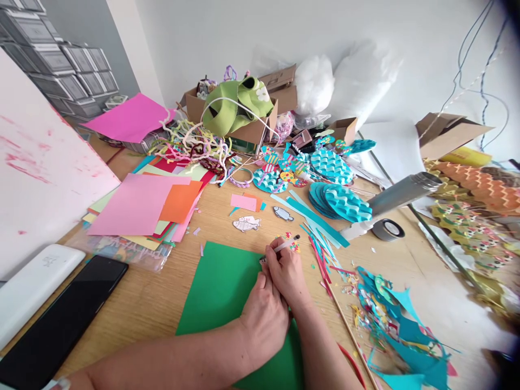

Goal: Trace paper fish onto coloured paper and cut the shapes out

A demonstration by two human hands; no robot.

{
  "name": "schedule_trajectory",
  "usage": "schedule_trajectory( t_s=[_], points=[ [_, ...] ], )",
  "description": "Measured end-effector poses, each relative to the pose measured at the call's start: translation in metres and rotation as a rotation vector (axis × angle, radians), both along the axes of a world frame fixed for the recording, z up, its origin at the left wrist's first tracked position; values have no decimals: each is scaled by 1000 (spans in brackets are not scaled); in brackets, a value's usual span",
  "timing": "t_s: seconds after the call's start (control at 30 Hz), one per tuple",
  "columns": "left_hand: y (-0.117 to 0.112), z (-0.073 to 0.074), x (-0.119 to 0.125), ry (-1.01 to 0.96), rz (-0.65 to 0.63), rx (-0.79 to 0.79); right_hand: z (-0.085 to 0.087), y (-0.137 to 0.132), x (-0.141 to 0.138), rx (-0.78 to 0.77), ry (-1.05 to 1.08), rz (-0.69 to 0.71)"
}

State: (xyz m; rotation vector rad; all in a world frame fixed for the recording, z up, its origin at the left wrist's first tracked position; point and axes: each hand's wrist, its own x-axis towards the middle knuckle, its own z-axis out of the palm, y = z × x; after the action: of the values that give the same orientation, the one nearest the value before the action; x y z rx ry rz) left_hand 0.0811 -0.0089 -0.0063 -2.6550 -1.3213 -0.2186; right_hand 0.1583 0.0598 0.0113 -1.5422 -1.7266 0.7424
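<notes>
A sheet of green paper (219,292) lies on the wooden table in front of me. Over its right side, my right hand (286,268) grips a white pen (287,243) whose dark end points up and to the right. My left hand (266,311) is closed and pressed up against the right one, resting on the green paper. A small dark-and-white bit shows at the fingertips, too covered to name. Just beyond the hands lie a white paper fish (247,223) and a grey-blue paper fish (283,213).
Coloured paper sheets (130,208) are stacked at left, behind a black phone (60,319) and a white power bank (36,287). Teal wavy discs (345,203), a metal flask (406,192) and a tape roll (389,229) stand right. Paper scraps (406,330) litter the near right, beside a thin stick (349,327).
</notes>
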Motion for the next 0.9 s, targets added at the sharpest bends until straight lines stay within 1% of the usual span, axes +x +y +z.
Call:
schedule_trajectory(
  t_s=[0.2,0.47,0.7,0.9],
  points=[
    [-1,1,0,-1,-11,-24,0,-1,0,26,-49,13],
    [-1,-2,1,-2,4,2,0,-2,0,49,-102,34],
    [-2,-2,1,-24,33,-84,-2,-1,1,72,-118,44],
    [-3,-3,1,-25,28,-62,-2,-1,1,72,-120,40]
  ],
)
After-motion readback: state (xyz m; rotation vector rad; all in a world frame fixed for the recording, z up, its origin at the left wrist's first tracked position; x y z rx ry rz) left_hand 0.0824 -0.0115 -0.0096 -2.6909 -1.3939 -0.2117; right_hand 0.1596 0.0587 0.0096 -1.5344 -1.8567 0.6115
